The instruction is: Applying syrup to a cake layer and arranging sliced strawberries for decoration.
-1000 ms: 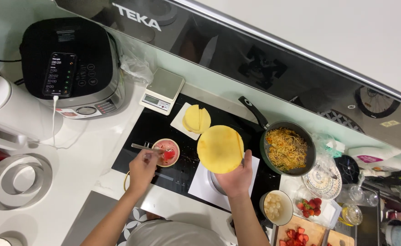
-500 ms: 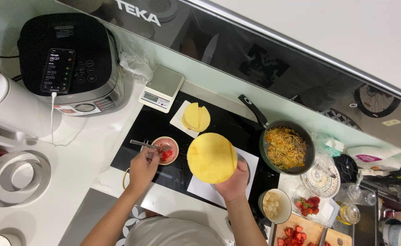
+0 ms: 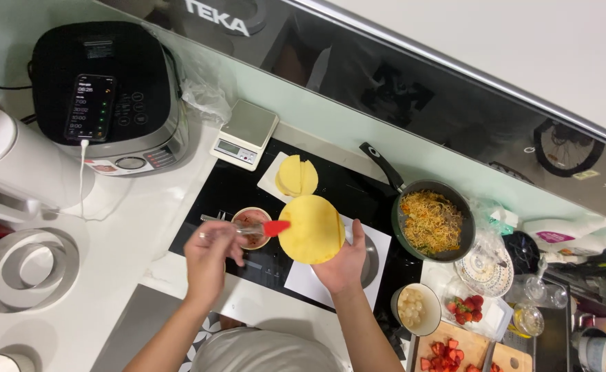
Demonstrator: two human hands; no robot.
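A white counter [image 3: 110,227] runs across the view, with a black glass hob [image 3: 248,193] set into it. At the far left corner stands a large black and silver cooker [image 3: 110,96] with a phone [image 3: 90,108] lying on its lid, a white cable hanging from it. Right of the hob sits a dark frying pan [image 3: 432,220] full of noodles, its handle pointing up and left. A small kitchen scale [image 3: 246,133] rests at the back edge of the hob, and just right of it a white sheet carries a stack of folded yellow wrappers [image 3: 297,176]. Near the right edge lie a wooden board [image 3: 475,351] with cut strawberries and a white bowl [image 3: 416,309] of pale pieces. The right hand [image 3: 344,265] is raised over a white sheet on the hob, its fingers closed on the lower edge of a round yellow wrapper [image 3: 311,229], held flat and facing up. The left hand [image 3: 208,256] grips the handle of a red silicone brush [image 3: 273,227], whose tip touches the left edge of the wrapper. Just below the brush sits a small bowl [image 3: 251,227] of reddish sauce.
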